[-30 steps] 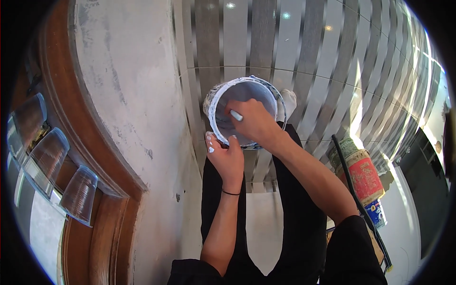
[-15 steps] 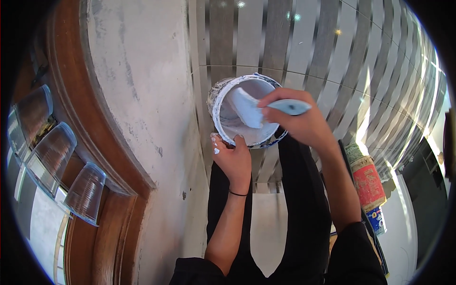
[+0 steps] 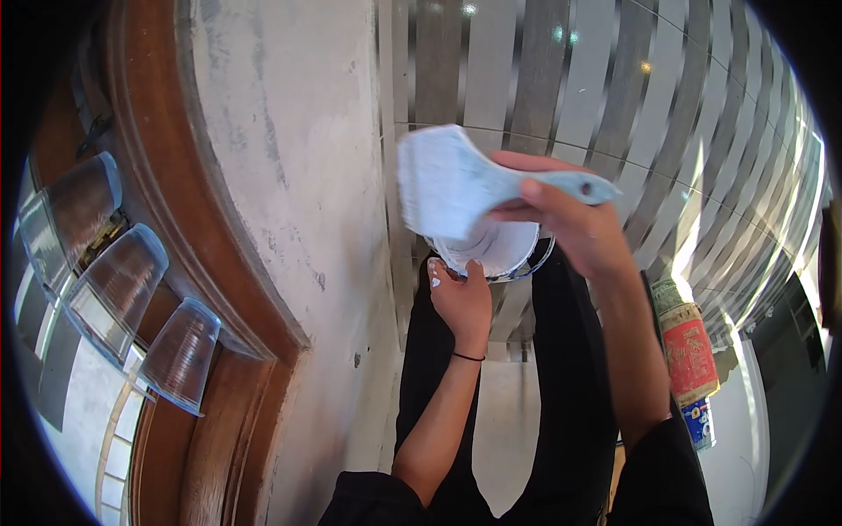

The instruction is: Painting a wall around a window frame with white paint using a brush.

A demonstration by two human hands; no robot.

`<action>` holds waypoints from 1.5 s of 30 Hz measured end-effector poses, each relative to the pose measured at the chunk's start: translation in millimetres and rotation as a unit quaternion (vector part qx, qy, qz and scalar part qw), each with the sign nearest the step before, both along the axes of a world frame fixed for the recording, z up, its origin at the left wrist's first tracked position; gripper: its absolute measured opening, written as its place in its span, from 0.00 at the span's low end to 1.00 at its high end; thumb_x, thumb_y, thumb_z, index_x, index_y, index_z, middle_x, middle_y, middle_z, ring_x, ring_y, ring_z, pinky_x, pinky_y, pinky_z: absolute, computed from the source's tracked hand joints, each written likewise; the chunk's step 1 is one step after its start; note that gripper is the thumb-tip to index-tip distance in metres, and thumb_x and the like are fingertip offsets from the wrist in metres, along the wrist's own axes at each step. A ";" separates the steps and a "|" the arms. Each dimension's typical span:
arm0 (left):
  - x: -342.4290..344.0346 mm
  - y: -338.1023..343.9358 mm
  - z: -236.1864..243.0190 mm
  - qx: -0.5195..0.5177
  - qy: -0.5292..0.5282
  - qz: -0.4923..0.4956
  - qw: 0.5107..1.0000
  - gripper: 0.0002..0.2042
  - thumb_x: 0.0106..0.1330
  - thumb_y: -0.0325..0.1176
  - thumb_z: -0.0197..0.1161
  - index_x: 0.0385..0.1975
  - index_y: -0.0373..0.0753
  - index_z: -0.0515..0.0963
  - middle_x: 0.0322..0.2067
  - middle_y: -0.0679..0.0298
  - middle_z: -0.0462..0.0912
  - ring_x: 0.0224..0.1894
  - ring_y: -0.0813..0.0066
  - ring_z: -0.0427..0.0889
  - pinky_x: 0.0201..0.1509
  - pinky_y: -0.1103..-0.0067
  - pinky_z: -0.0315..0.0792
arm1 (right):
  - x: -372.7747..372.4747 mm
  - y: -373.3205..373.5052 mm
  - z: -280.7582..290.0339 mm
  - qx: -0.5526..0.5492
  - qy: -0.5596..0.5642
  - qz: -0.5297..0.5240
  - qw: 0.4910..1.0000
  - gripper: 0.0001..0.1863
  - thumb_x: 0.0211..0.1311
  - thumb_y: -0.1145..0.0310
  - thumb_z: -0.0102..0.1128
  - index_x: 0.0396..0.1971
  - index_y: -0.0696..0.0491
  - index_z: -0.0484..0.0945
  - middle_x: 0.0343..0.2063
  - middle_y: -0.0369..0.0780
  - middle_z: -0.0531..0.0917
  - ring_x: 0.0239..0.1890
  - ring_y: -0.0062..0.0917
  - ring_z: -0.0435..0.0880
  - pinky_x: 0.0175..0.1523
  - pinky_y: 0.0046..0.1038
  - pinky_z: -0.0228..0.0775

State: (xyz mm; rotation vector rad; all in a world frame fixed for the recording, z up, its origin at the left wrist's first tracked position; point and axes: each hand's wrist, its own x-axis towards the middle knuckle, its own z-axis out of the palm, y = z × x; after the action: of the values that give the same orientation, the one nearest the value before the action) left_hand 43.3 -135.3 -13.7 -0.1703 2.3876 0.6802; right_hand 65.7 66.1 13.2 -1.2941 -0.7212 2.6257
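A wide paintbrush [image 3: 443,184], coated pale white, is lifted over the paint bucket [image 3: 500,245]; my right hand [image 3: 570,223] grips its light-blue handle, thumb on top. The white bucket, partly hidden behind the brush, has pale paint inside. My left hand [image 3: 460,302] grips the bucket's near rim, with spots of white paint on its fingers. My legs, in black trousers, are beneath and on either side of the bucket.
A patchy pale wall [image 3: 281,158] runs along the left, beside a wooden frame [image 3: 158,123] with clear plastic cups [image 3: 180,351] near it. Stacked containers [image 3: 688,351], red and blue, stand at right by a dark bar. Striped tiles [image 3: 535,70] fill the upper view.
My right hand has brought the brush up out of the bucket and turned it flat, moving it up over the rim. The view has shifted, so bucket and left hand appear further right.
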 end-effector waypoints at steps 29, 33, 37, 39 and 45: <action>42.6 -23.7 1.6 0.055 0.028 -0.237 0.970 0.21 0.61 0.35 0.64 0.50 0.27 0.72 0.43 0.44 0.81 0.41 0.50 0.84 0.46 0.66 0.76 | -114.7 -86.1 -27.7 0.227 -0.044 -0.030 0.973 0.19 0.59 0.71 0.63 0.52 0.58 0.80 0.43 0.48 0.86 0.45 0.28 0.85 0.54 0.25 0.72; 24.5 28.0 19.3 -0.120 -0.082 -0.078 0.986 0.17 0.57 0.34 0.64 0.40 0.27 0.71 0.32 0.50 0.81 0.32 0.54 0.83 0.39 0.64 0.74 | -94.6 -80.4 33.8 0.111 0.021 -0.004 0.994 0.20 0.60 0.74 0.63 0.53 0.57 0.79 0.39 0.47 0.87 0.40 0.15 0.83 0.48 0.20 0.73; 29.7 22.6 13.4 -0.069 -0.057 -0.091 0.992 0.17 0.57 0.34 0.64 0.38 0.28 0.71 0.30 0.50 0.81 0.30 0.52 0.83 0.38 0.64 0.74 | -71.3 -71.1 56.8 0.038 0.090 0.026 0.995 0.20 0.60 0.76 0.62 0.54 0.56 0.79 0.36 0.43 0.87 0.37 0.09 0.79 0.44 0.18 0.72; 34.2 23.3 12.4 -0.083 -0.032 -0.118 0.989 0.17 0.57 0.34 0.64 0.38 0.28 0.71 0.31 0.50 0.81 0.31 0.52 0.83 0.38 0.64 0.75 | -62.7 -75.9 45.7 0.120 0.130 -0.045 0.983 0.20 0.61 0.76 0.61 0.55 0.55 0.79 0.35 0.40 0.86 0.37 0.11 0.79 0.43 0.18 0.72; 40.1 -21.1 0.7 -0.026 -0.063 -0.175 0.982 0.21 0.63 0.37 0.64 0.51 0.32 0.71 0.34 0.49 0.84 0.36 0.49 0.84 0.37 0.65 0.76 | -89.0 -74.9 -47.4 0.078 -0.096 -0.057 0.991 0.18 0.61 0.71 0.63 0.51 0.56 0.81 0.31 0.40 0.87 0.30 0.16 0.79 0.40 0.23 0.72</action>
State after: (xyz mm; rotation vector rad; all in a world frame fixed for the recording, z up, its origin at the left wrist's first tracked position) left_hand 83.5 -156.4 -13.0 0.1775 2.2365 0.4283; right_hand -23.3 -8.8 -34.2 -1.5070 -0.8343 2.3271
